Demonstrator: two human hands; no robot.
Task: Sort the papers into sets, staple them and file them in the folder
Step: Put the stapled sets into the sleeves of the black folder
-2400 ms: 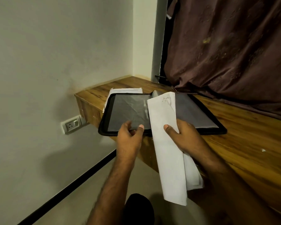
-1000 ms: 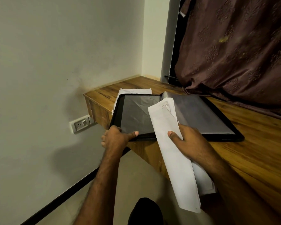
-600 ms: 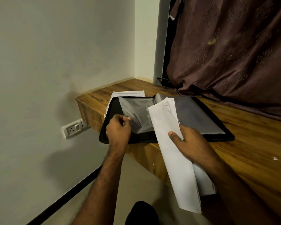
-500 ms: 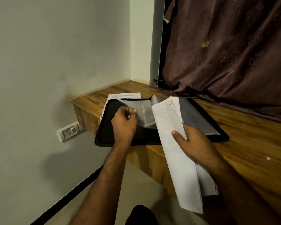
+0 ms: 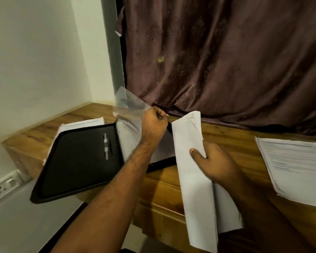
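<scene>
**Trainee:** What lies furthest out, left of my left hand?

**Instructor:** The wall socket (image 5: 5,187), then the open black folder (image 5: 77,161). Its near corner overhangs the wooden desk (image 5: 224,141), and the metal binder clip (image 5: 106,146) is exposed on the inner cover. A stack of papers (image 5: 82,123) lies under the folder's far edge, probably parked there to keep it out of the work area.

**Trainee:** And my left hand itself?

**Instructor:** Your left hand (image 5: 154,125) is curled into a fist, pinching the clear plastic sleeve (image 5: 130,108) and holding it lifted above the folder's spine. You hold it up, I judge, to free the pocket below for filing.

**Trainee:** My right hand?

**Instructor:** Your right hand (image 5: 215,165) grips the stapled set (image 5: 192,161), thumb on top, just right of the folder. The set hangs over the desk edge toward you, ready to be fed in. Further right, printed sheets (image 5: 295,167) wait on the desk; the curtain (image 5: 226,57) hangs behind.

**Trainee:** What differs from half a second ago?

**Instructor:** The sleeve was low, just peeled off the left cover. Now you have swung it up and rightward, uncovering the clip. The right hand's hold on the set is unchanged, and the printed sheets have come into view.
</scene>
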